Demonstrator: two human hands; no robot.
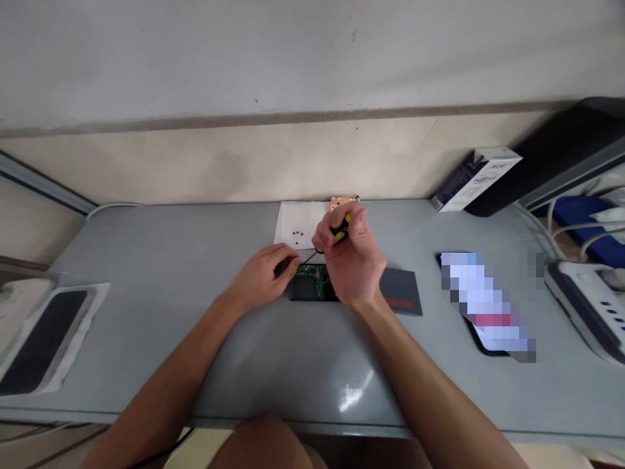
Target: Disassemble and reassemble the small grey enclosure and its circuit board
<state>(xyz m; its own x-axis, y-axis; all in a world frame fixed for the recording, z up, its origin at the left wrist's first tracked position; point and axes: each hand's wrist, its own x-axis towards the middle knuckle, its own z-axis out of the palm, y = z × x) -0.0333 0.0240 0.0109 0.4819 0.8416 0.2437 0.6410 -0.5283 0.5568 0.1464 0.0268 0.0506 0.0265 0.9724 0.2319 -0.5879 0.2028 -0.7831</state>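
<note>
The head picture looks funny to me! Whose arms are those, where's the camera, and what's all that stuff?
There's no robot here: those are a person's own bare arms. The camera is worn on their head, looking forward and down, so you see roughly what they see.

The right hand holds what looks like a screwdriver, with a yellow-and-black handle. Its thin shaft points down toward a green circuit board. The left hand is at the board's left end; I can't tell exactly what its fingers hold.

On the gray desk, small dark bits lie on white paper. To the right are a phone, its screen covered by blurry squares, and a carton.
</note>
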